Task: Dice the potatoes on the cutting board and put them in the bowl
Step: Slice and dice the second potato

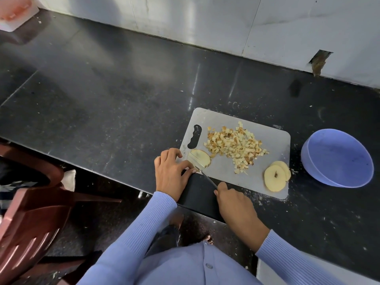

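A grey cutting board point(267, 138) lies on the black counter with a heap of diced potato point(234, 146) in its middle. At the board's near left corner lies a potato slice point(200, 158) cut into strips. My left hand point(171, 171) presses its fingertips on that slice's near edge. My right hand point(232, 202) grips the handle of a knife point(206, 177), whose blade reaches up to the slice. Two or three round potato slices point(275, 177) are stacked at the board's near right corner. An empty blue bowl point(339, 159) stands to the right of the board.
A brown plastic chair point(35, 210) stands at the lower left, below the counter's front edge. A white and pink object point(16, 11) sits at the far left corner of the counter. A tiled wall runs behind the counter. Potato scraps are scattered around the board.
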A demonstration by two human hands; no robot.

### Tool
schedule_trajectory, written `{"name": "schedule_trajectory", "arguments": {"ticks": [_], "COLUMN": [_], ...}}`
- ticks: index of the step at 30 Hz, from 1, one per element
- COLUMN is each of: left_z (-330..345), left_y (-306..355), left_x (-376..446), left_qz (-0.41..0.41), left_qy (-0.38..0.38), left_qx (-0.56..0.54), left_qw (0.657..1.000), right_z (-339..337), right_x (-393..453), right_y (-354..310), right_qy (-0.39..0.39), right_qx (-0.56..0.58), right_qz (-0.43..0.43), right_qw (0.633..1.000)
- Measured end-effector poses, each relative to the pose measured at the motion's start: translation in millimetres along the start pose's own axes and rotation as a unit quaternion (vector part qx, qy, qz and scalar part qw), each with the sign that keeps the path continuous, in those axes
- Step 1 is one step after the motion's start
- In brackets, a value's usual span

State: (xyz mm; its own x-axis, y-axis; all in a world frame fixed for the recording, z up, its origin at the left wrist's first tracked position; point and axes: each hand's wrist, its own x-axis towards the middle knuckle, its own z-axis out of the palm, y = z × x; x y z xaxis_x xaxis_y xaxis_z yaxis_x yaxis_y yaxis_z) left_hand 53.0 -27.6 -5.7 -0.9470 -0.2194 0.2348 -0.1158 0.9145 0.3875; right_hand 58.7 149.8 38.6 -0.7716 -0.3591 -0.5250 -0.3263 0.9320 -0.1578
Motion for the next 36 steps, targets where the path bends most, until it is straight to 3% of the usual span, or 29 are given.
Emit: {"name": "schedule_trajectory", "arguments": {"ticks": [19,28,33,36], "left_z": [-2,-17,-13,-14], "left_y": [-7,-14,-11,-6], "left_x": [5,51,75,76], "left_qz": [0.023,0.112,0.159,0.202], "left_qy": [-0.033,-0.167,-0.322,-0.358], "left_qx": [-0.025,-0.071,-0.079,-0.046], "left_qw": [0.999,0.977,0.93,0.91], "right_z": [6,-3,-3,-2], "right_x": [-16,-19,-16,-14], "right_y": [22,39,39,40], "right_qy": [0.027,0.11,0.114,0.12], "right_qx": [0.053,0.195,0.211,0.218], "right_qz": [0.021,0.036,0.064,0.079], "right_qw": [0.998,0.974,0.969,0.965]}}
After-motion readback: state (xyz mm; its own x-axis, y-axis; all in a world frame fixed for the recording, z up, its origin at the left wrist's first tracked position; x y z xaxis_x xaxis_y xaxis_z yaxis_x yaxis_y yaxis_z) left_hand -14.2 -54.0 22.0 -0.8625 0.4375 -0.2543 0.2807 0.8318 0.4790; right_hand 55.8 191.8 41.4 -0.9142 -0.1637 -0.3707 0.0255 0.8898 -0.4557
